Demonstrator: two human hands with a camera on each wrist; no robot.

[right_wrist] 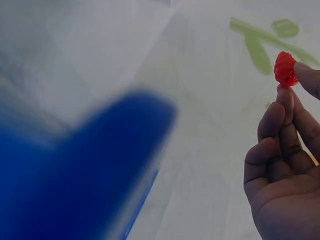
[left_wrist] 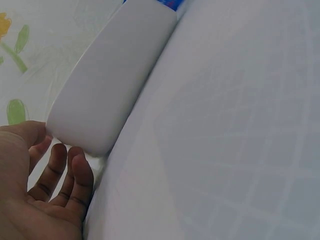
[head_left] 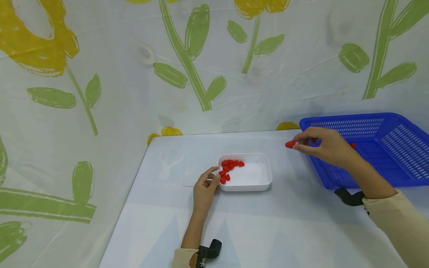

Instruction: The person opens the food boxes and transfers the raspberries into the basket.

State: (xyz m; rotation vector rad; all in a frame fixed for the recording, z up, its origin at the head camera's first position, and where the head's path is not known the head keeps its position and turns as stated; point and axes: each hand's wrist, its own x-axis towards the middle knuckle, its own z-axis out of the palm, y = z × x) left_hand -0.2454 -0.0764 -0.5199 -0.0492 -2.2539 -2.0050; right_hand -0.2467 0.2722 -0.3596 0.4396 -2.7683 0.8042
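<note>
In the head view, a white rectangular container [head_left: 251, 188] stands on the table with several small red pieces [head_left: 231, 163] gathered at its left end. My left hand [head_left: 205, 191] holds that end, with thumb and index finger at the rim. The left wrist view shows the fingers of my left hand [left_wrist: 47, 185] curled by the container's corner [left_wrist: 100, 95]. To the right, my right hand [head_left: 326, 147] pinches a small red piece [head_left: 289, 144] between thumb and fingertips, in front of the blue basket's left side. Up close, this red piece [right_wrist: 285, 69] looks ridged and tapered.
A blue perforated basket [head_left: 368, 182] stands at the table's right, partly behind my right forearm. One red piece [head_left: 353, 145] shows inside it. A floral-printed sheet [head_left: 234, 93] rises behind the white table [head_left: 161, 212] and along its left.
</note>
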